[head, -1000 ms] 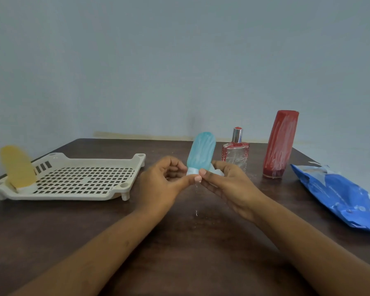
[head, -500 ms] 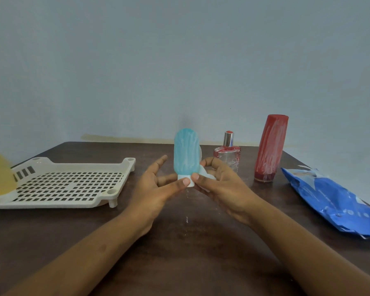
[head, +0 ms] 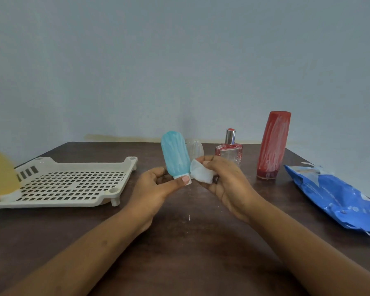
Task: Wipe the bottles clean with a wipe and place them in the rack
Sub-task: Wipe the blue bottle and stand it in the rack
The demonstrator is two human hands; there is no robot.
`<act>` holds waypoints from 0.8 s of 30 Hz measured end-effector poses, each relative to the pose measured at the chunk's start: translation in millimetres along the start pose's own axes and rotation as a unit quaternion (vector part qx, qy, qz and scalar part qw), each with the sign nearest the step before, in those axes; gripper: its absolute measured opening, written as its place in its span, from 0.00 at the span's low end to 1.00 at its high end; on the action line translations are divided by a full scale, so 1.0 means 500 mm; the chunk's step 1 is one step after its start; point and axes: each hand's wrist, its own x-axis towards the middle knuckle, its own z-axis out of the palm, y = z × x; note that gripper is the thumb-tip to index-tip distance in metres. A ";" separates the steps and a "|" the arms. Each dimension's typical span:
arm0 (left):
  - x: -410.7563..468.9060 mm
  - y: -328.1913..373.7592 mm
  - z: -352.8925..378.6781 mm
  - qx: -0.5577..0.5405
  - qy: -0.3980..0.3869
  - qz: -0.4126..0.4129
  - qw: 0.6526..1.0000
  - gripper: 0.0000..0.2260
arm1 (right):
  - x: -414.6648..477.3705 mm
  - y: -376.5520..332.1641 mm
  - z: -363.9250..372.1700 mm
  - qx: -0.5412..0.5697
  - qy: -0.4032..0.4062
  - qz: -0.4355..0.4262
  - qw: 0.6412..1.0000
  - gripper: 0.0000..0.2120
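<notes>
Gripping the blue bottle (head: 175,155) by its cap, the left hand (head: 156,189) holds it upright; right hand (head: 224,178) pinches the wipe (head: 201,174).

Five bottles are in view: one blue bottle (head: 175,155), one clear bottle (head: 194,149) just behind it, one glass perfume bottle (head: 230,153), one red bottle (head: 272,146) toward the far right corner of the table (head: 190,242), and one yellow bottle (head: 1,174) at the left edge. There is one rack (head: 73,182), one wipe (head: 201,174) and one blue wipe pack (head: 333,195) at the right edge. Two hands show, one left hand (head: 156,189) and one right hand (head: 229,180), over the single table.
</notes>
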 end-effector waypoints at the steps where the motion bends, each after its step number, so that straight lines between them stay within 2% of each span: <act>1: 0.000 0.000 0.000 -0.007 -0.001 -0.001 1.000 0.26 | 0.000 -0.003 0.001 0.003 -0.005 -0.005 1.000 0.09; 4: -0.005 0.004 0.003 -0.020 -0.006 -0.002 1.000 0.23 | -0.002 -0.003 0.002 -0.046 -0.006 -0.020 0.999 0.12; 8: -0.002 0.003 0.002 -0.040 -0.002 -0.005 0.999 0.21 | -0.005 0.002 0.002 -0.129 0.031 -0.059 0.989 0.09; 13: -0.005 0.005 0.004 -0.044 -0.014 -0.001 0.999 0.20 | -0.009 -0.001 0.009 -0.159 0.075 -0.134 0.975 0.08; 17: -0.004 0.003 0.003 -0.043 -0.017 0.005 0.999 0.21 | -0.010 0.004 0.016 -0.191 0.077 -0.157 0.966 0.07; 24: 0.001 -0.003 0.002 -0.038 -0.019 0.004 0.999 0.18 | -0.015 0.011 0.031 -0.213 0.117 -0.205 0.948 0.08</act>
